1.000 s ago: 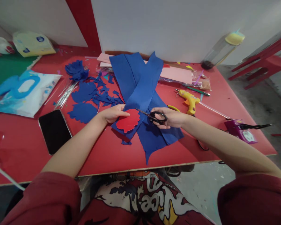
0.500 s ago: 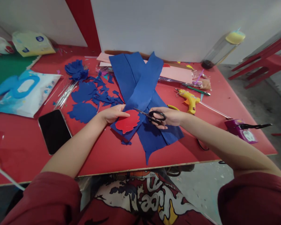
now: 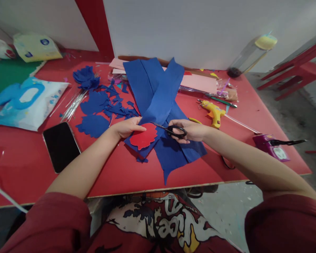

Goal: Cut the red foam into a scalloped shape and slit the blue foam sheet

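Note:
A red scalloped shape (image 3: pixel 144 136) lies on the lower end of a long blue sheet (image 3: pixel 160 102). My left hand (image 3: pixel 130 127) pinches the red shape and the blue sheet together at their left edge. In my right hand (image 3: pixel 183 131) are black-handled scissors (image 3: pixel 177 131), fingers wrapped round the handles. Their blades point left, at the upper right edge of the red shape, over the blue sheet. More blue sheets lie crossed underneath. Left of my left hand are blue cut pieces (image 3: pixel 92 125) and small blue scraps (image 3: pixel 118 107).
On the red table (image 3: pixel 116 172) are a black phone (image 3: pixel 61 147), a wipes pack (image 3: pixel 31 102), wire stems (image 3: pixel 75 105) and a blue flower (image 3: pixel 86 78) at left. A yellow glue gun (image 3: pixel 212 113), purple box (image 3: pixel 270 146) and clear bottle (image 3: pixel 249 56) stand at right.
The scissor handles in my right hand have drawn closer together, and its fingers have curled in slightly. My left hand and the red shape look unmoved.

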Demonstrator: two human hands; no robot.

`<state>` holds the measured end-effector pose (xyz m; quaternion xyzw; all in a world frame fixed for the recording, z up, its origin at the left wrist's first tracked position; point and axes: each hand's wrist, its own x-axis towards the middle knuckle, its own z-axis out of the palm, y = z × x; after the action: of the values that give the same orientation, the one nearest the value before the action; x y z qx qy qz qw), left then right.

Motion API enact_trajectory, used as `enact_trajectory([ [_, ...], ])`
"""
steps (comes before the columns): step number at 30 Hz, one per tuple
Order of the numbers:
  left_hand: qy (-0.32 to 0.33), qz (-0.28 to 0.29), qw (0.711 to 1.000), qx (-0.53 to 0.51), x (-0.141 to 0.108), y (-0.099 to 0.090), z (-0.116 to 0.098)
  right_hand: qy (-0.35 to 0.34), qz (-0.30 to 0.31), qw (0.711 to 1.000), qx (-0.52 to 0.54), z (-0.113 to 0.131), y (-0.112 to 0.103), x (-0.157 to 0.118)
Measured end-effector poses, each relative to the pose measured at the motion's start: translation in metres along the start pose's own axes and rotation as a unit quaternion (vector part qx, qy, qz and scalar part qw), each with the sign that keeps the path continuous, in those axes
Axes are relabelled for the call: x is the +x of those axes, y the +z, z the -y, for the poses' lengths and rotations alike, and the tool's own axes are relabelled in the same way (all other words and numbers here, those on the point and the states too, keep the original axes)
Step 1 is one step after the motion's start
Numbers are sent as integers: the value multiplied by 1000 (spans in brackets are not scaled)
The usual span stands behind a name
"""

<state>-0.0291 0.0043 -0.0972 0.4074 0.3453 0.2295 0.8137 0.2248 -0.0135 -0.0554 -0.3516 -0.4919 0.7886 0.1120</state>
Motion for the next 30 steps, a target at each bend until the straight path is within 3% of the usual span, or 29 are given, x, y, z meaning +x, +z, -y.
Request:
enact_trajectory([
  [7, -6, 41, 999, -8, 0, 0, 0, 13, 5, 1000, -26, 5, 1, 4],
  [30, -5, 54, 998, -10, 0, 0, -1, -10, 8, 998, -56, 4, 0, 12],
])
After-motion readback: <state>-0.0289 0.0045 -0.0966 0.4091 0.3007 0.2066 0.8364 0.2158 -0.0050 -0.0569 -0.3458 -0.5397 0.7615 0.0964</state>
